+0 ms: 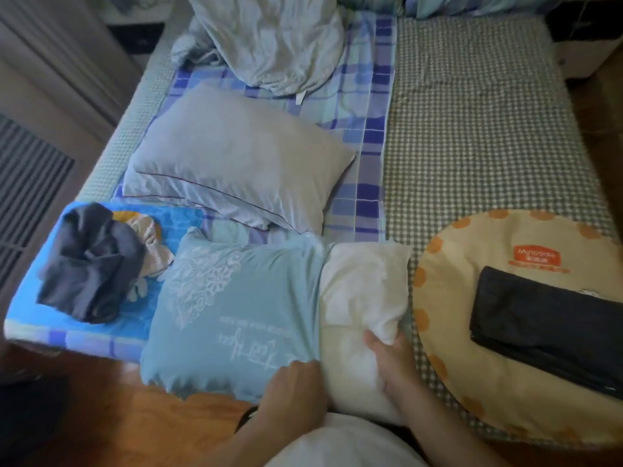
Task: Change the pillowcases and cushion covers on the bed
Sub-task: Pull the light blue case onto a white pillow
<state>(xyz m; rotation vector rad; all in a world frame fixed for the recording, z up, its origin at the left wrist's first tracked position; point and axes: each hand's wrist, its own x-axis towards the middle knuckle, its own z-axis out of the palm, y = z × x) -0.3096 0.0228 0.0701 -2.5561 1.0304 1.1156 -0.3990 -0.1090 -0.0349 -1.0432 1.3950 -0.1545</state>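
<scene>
A white pillow [362, 291] lies at the bed's near edge, its left part inside a light blue pillowcase [232, 311] with white lace print and lettering. My left hand [293, 387] grips the open edge of the pillowcase at its near right corner. My right hand [392, 362] grips the bare white end of the pillow from the near side. Behind them lies a grey pillow [236, 156] with dark piping on the blue plaid sheet [371, 136].
A round cream cushion [448, 318] with orange dots lies at the right, a folded black cloth [546, 328] on top. A dark garment [89, 261] sits on a blue pad at the left. A crumpled grey duvet [273, 38] is at the back. Green checked mat [478, 129] covers the right half.
</scene>
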